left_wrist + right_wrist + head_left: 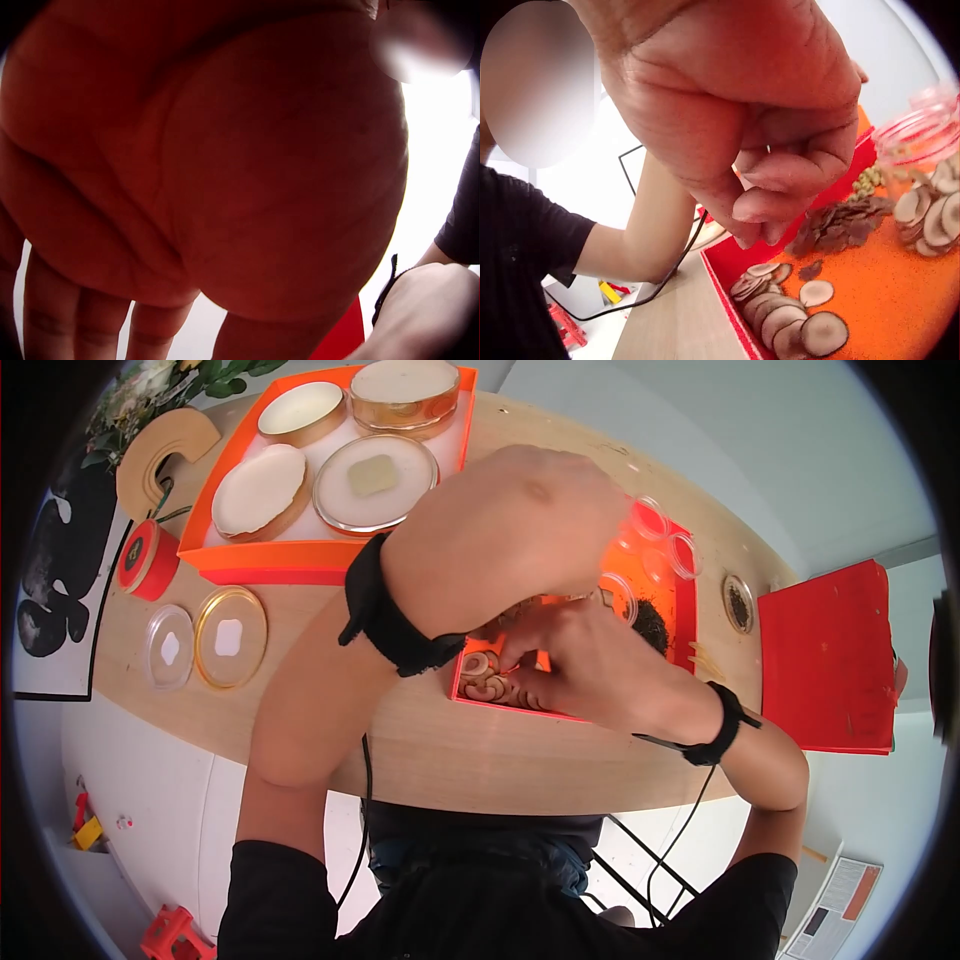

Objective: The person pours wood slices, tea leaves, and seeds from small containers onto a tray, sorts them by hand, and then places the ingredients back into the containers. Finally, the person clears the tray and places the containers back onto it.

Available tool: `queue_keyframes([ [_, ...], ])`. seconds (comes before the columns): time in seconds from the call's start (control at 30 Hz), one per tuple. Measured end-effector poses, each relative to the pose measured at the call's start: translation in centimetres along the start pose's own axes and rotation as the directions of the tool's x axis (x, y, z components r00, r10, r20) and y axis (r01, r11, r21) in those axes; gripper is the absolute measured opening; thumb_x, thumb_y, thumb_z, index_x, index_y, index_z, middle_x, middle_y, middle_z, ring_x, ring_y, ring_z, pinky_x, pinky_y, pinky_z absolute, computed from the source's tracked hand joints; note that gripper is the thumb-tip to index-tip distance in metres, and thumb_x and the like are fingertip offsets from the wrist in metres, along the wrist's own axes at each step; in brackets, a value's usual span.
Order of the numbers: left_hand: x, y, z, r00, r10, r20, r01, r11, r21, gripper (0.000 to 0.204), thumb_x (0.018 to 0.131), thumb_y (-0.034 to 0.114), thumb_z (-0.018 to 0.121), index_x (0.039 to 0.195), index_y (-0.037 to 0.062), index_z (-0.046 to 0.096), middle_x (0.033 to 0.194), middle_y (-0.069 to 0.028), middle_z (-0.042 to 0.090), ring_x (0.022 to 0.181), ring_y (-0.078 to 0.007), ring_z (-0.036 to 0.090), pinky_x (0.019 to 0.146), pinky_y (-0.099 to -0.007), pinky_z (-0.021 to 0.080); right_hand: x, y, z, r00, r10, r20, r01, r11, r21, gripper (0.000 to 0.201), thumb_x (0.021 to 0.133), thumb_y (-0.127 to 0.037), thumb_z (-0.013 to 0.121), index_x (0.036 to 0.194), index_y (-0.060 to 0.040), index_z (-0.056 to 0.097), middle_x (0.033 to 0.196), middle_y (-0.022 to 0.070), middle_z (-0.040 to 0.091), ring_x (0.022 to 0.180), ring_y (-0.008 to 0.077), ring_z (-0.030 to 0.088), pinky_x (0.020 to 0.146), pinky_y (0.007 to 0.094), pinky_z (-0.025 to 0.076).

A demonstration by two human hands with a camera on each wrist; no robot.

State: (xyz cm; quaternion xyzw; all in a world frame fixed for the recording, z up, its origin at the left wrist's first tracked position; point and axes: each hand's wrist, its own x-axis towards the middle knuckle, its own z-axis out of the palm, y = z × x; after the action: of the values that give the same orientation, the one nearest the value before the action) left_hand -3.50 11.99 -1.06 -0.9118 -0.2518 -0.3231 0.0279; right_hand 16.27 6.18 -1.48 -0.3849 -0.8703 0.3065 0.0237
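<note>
In the head view, my right hand [600, 660] is low over the near-left corner of a red-edged orange tray [685, 615], beside round dark-rimmed slices [480, 685]. Its fingers curl towards the thumb in the right wrist view, above more slices [825, 334]; nothing shows between the fingertips [757, 225]. My left hand [560, 490] reaches over the tray's far side, its fingers hidden in the head view. The left wrist view shows its shadowed palm [225, 165], with fingers running out of frame. A clear jar [922, 142] has slices about its lower part.
Dark flakes [844, 225] and greenish pieces [868, 180] lie in the tray. A larger orange box [330, 555] holds several round containers. Two shallow dishes, one yellow-rimmed [230, 638], are at left. A red box [830, 660] stands at right; black cables hang from both wrists.
</note>
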Motion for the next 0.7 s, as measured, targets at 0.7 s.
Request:
queue_keyframes([
  [0.7, 1.4, 1.6, -1.3, 0.968, -0.181, 0.175, 0.169, 0.982, 0.079, 0.016, 0.091, 0.014, 0.071, 0.101, 0.0013, 0.074, 0.103, -0.0176, 0.073, 0.107, -0.0366, 0.071, 0.097, -0.0464, 0.058, 2.7, 0.0, 1.7, 0.989, 0.026, 0.144, -0.01, 0.994, -0.11, 0.012, 0.09, -0.016, 0.078, 0.09, -0.0043, 0.08, 0.09, 0.0185, 0.077, 0.092, 0.0393, 0.076, 0.079, 0.0534, 0.06],
])
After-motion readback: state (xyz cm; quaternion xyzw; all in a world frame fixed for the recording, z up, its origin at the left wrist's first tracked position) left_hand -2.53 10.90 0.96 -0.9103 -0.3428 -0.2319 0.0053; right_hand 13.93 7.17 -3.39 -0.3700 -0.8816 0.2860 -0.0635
